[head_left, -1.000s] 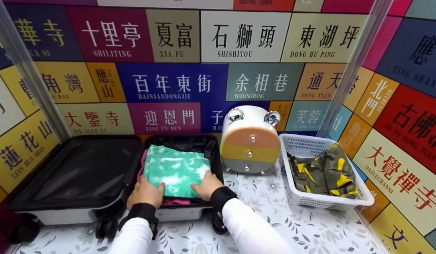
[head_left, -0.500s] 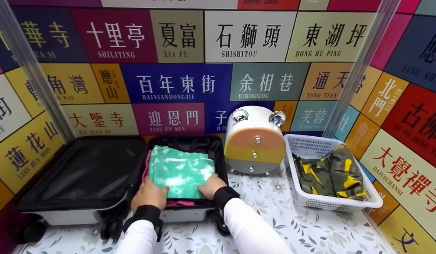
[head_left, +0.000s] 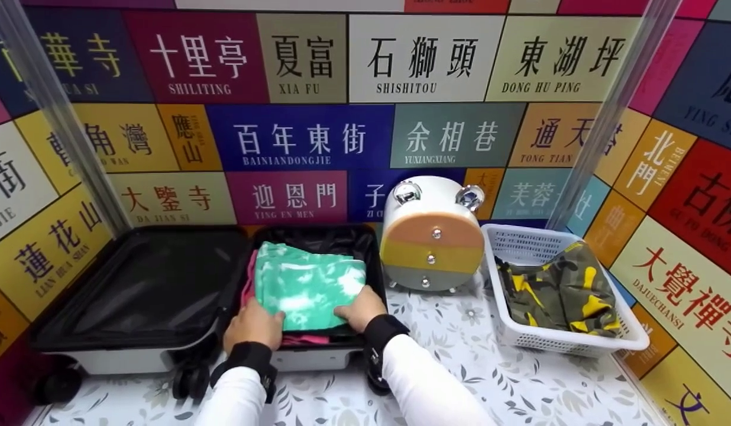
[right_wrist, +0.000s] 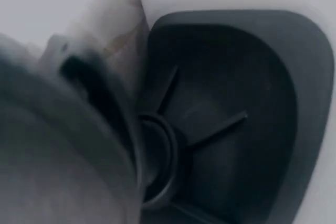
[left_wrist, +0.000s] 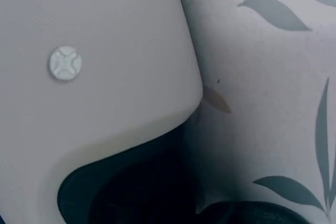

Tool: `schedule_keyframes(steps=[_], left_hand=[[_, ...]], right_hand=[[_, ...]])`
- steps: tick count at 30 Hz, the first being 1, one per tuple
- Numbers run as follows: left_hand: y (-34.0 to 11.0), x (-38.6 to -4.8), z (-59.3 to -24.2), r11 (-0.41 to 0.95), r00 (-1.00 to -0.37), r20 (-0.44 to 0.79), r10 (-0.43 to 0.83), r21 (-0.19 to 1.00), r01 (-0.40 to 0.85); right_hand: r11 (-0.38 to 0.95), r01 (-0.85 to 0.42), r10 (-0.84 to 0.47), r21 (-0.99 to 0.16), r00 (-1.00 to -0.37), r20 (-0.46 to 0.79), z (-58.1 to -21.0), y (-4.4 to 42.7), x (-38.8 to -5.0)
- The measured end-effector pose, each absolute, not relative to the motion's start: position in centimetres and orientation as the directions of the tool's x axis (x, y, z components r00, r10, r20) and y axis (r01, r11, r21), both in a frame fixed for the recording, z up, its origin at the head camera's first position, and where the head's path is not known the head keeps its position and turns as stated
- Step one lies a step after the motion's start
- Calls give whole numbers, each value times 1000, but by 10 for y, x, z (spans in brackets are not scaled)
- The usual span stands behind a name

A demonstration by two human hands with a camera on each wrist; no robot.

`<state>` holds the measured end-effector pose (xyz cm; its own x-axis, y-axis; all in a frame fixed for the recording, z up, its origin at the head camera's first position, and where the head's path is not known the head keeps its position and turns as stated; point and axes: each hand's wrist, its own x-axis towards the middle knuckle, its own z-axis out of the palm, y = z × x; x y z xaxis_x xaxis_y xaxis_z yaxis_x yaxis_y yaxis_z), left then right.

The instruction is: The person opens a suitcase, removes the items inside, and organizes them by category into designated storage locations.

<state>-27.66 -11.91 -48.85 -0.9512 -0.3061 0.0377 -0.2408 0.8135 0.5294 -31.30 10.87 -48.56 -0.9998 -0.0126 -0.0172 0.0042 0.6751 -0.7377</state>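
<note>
A folded green-and-white tie-dye garment lies on pink cloth in the right half of an open suitcase. My left hand grips its near left side, thumb on top. My right hand holds the near right side, its thumb also on top. The other fingers of both hands are mostly hidden at the garment's sides. Neither wrist view shows a hand. The left one shows the suitcase's pale shell with a round screw; the right one shows a black wheel recess.
Left of it lies the suitcase's other half, covered by a black lining. A drum-shaped cabinet with silver bells stands to the right. Beyond is a white basket holding camouflage clothing. A sign-patterned wall closes the back.
The head view has turned slightly, so everything appears further right. Both hands stay at the garment's sides; the back right corner of its upper layer has risen a little.
</note>
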Motion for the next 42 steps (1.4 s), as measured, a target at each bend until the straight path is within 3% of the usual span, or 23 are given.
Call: schedule_keyframes(steps=[9, 16, 25, 29, 36, 42], left_hand=[[-120, -277, -489, 821, -958, 4, -286, 516, -243], [-120, -275, -487, 811, -957, 6, -289, 532, -242], [-118, -273, -486, 809, -958, 42, -282, 548, -214], [-117, -272, -488, 803, -957, 49, -284, 558, -210], [-116, -271, -488, 803, -958, 64, -279, 563, -196], [-118, -272, -488, 816, -965, 64, -255, 549, -180]], right_hand=[[528, -5, -12, -849, -1000, -1, -488, 113, -317], [283, -15, -121, -959, -992, -20, -490, 115, -318], [49, -22, -270, -999, -963, 8, -491, 118, -317], [131, -55, -308, -990, -951, 12, -492, 117, -315], [456, -67, -277, -888, -958, -70, -491, 112, -310], [557, -158, -258, -815, -966, 11, -494, 107, -312]])
